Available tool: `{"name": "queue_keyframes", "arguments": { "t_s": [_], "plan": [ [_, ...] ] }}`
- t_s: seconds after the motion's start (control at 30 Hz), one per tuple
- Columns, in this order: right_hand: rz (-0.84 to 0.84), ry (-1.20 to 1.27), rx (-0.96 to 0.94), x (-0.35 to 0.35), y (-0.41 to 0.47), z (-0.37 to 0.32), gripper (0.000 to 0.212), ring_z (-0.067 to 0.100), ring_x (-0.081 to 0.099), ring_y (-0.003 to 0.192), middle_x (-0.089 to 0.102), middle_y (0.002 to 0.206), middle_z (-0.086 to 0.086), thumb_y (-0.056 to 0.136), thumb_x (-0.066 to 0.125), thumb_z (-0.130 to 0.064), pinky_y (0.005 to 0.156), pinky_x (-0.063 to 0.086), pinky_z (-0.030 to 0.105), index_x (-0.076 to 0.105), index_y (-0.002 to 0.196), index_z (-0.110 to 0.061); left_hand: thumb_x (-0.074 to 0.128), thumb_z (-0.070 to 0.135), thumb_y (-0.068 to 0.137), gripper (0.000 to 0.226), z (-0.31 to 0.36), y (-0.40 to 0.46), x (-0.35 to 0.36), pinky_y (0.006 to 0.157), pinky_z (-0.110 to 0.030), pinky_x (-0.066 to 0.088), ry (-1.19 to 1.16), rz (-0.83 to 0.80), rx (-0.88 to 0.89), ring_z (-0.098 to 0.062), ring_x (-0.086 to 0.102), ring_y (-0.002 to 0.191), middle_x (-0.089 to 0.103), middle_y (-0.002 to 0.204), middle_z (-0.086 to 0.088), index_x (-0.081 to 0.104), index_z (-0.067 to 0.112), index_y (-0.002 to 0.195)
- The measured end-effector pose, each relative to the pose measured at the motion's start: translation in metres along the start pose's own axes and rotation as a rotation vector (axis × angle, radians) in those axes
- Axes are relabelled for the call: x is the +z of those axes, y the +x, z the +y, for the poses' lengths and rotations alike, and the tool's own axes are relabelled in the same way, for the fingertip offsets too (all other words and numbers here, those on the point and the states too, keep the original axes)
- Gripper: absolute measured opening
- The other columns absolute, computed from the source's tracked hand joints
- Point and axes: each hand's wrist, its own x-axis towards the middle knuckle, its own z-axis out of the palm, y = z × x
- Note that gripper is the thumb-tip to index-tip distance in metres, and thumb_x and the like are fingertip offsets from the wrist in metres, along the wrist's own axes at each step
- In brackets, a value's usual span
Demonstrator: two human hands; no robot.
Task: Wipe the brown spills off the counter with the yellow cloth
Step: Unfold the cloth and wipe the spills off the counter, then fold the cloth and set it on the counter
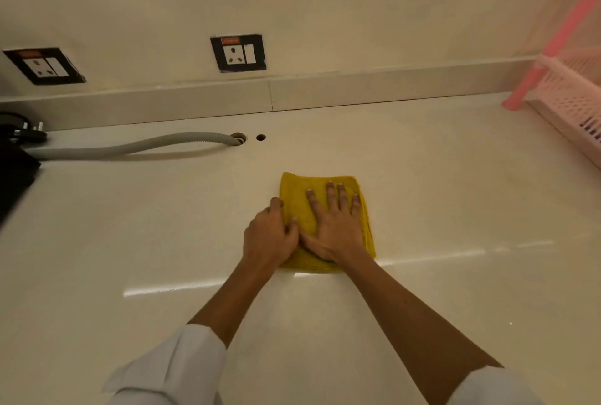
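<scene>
A folded yellow cloth lies flat on the cream counter, near its middle. My right hand rests palm down on the cloth with its fingers spread. My left hand pinches the cloth's left edge between thumb and fingers. No brown spill shows on the counter around the cloth; whatever is under the cloth is hidden.
A grey corrugated hose runs from a hole in the counter toward a black appliance at the left edge. A pink plastic rack stands at the right. Two wall sockets sit above the backsplash.
</scene>
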Motion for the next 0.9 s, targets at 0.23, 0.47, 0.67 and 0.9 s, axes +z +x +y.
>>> {"name": "queue_keyframes", "arguments": {
  "t_s": [0.23, 0.47, 0.67, 0.9],
  "plan": [
    [0.211, 0.456, 0.058, -0.032, -0.011, 0.023, 0.070, 0.031, 0.029, 0.145, 0.032, 0.158, 0.013, 0.085, 0.068, -0.042, 0.114, 0.035, 0.048, 0.044, 0.145, -0.015, 0.045, 0.030, 0.091, 0.047, 0.024, 0.016, 0.008, 0.068, -0.036, 0.046, 0.081, -0.006, -0.087, -0.029, 0.059, 0.087, 0.057, 0.105, -0.016, 0.040, 0.010, 0.134],
    [0.079, 0.348, 0.265, -0.042, -0.037, 0.044, 0.066, 0.035, 0.050, 0.121, 0.051, 0.134, 0.017, 0.088, 0.066, -0.036, 0.094, 0.047, 0.044, 0.043, 0.145, -0.015, 0.050, 0.025, 0.088, 0.056, 0.026, 0.021, 0.002, 0.071, -0.040, 0.048, 0.109, -0.154, -0.168, -0.035, 0.059, 0.091, 0.054, 0.110, -0.020, 0.032, 0.014, 0.140],
    [0.061, 0.488, 0.282, -0.049, -0.026, 0.042, 0.069, 0.034, 0.061, 0.103, 0.064, 0.112, 0.019, 0.086, 0.069, -0.023, 0.086, 0.049, 0.039, 0.040, 0.148, -0.013, 0.056, 0.016, 0.084, 0.049, 0.023, 0.029, -0.004, 0.066, -0.036, 0.047, 0.003, -0.286, -0.154, -0.032, 0.058, 0.084, 0.056, 0.108, -0.021, 0.040, 0.015, 0.131],
    [0.007, 0.638, 0.297, -0.052, -0.024, 0.043, 0.059, 0.022, 0.059, 0.087, 0.066, 0.106, 0.011, 0.087, 0.071, -0.026, 0.076, 0.046, 0.030, 0.049, 0.141, -0.021, 0.065, 0.008, 0.074, 0.028, 0.019, 0.031, -0.014, 0.066, -0.034, 0.050, -0.024, -0.303, -0.088, -0.022, 0.054, 0.079, 0.063, 0.102, -0.013, 0.059, 0.010, 0.102]
  ]
}}
